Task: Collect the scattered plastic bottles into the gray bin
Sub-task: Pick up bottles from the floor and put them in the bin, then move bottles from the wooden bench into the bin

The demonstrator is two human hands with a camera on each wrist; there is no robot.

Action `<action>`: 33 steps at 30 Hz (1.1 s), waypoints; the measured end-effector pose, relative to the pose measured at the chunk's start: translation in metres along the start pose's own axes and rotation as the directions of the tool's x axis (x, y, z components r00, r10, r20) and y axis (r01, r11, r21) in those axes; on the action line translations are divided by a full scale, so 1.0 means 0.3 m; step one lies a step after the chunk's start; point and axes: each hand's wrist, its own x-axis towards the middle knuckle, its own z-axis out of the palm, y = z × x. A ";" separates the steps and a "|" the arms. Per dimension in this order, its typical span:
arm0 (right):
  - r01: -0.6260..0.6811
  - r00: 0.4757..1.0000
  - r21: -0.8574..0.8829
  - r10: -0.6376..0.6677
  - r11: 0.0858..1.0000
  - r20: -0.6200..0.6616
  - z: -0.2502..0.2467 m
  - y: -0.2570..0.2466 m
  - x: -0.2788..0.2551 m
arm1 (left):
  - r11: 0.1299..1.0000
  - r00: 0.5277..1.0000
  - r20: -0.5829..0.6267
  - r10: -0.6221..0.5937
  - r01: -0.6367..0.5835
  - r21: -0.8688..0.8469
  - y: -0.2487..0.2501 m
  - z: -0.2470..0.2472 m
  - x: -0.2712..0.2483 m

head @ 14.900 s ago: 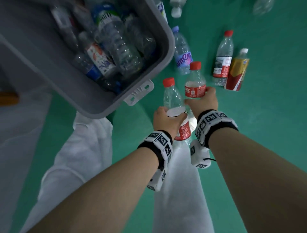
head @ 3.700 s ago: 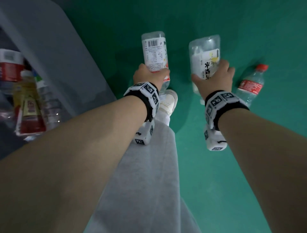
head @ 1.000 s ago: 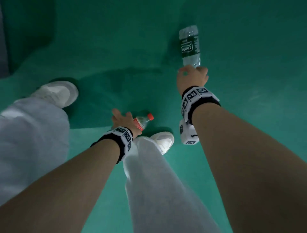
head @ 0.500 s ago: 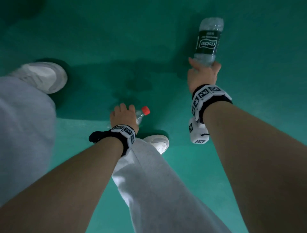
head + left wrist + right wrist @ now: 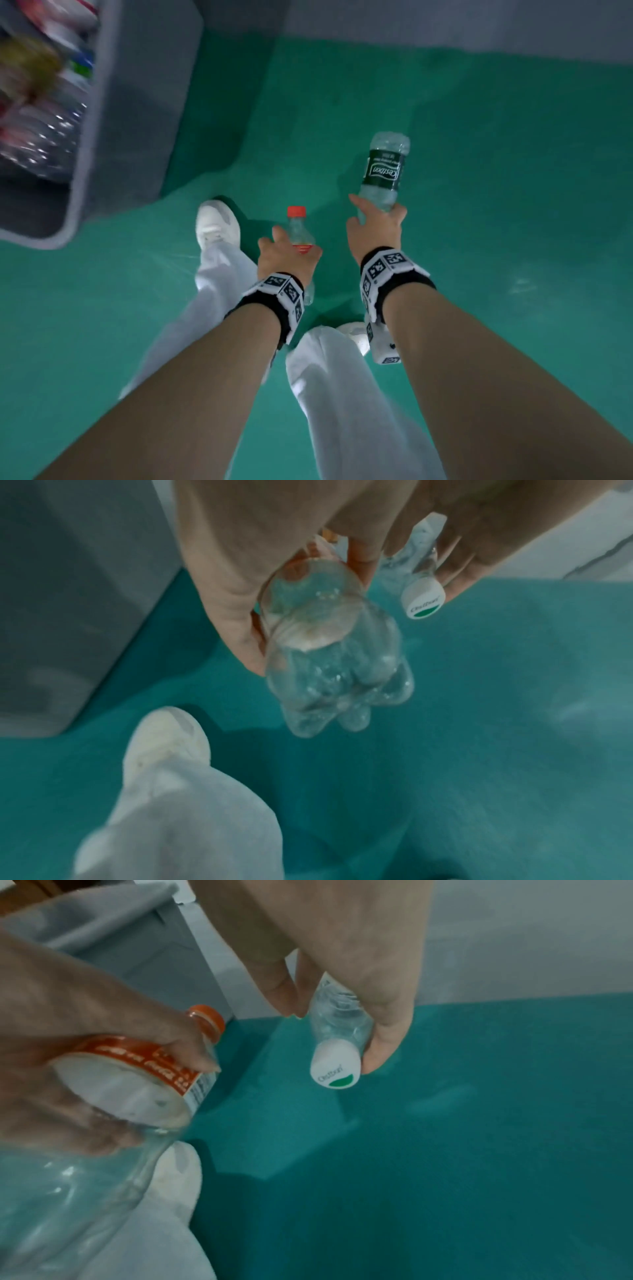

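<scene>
Left hand point(image 5: 286, 258): fingers wrapped round red-capped bottle point(image 5: 298, 229), cap pointing away | Right hand point(image 5: 375, 230): grips neck end of green-label bottle point(image 5: 383, 171), base pointing away, white cap toward the wrist | Both bottles held above green floor point(image 5: 479, 240) | Gray bin point(image 5: 102, 120): far left, blurred bottles inside.

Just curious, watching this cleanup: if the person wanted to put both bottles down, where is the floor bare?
Bare green floor spreads right of the right hand, up to the gray strip at the top. It is crowded left: the gray bin is full of bottles, with the white shoe beside it.
</scene>
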 end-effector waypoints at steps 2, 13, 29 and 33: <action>0.035 0.999 -0.021 -0.035 0.999 0.021 -0.013 -0.110 -0.057 | 1.000 1.000 -0.030 0.004 -0.003 0.003 0.025 -0.120 -0.027; 0.193 0.973 0.032 -0.196 0.981 0.121 -0.015 -0.762 -0.286 | 0.942 0.981 -0.180 -0.070 0.006 -0.334 -0.043 -0.848 0.030; 0.309 0.876 -0.082 -0.250 0.948 0.411 0.165 -1.390 -0.333 | 0.939 0.956 -0.260 -0.137 0.042 -0.341 -0.150 -1.413 0.356; 0.332 0.885 -0.110 -0.269 0.937 0.380 0.135 -1.428 -0.323 | 0.937 0.961 -0.233 -0.150 0.063 -0.343 -0.127 -1.439 0.344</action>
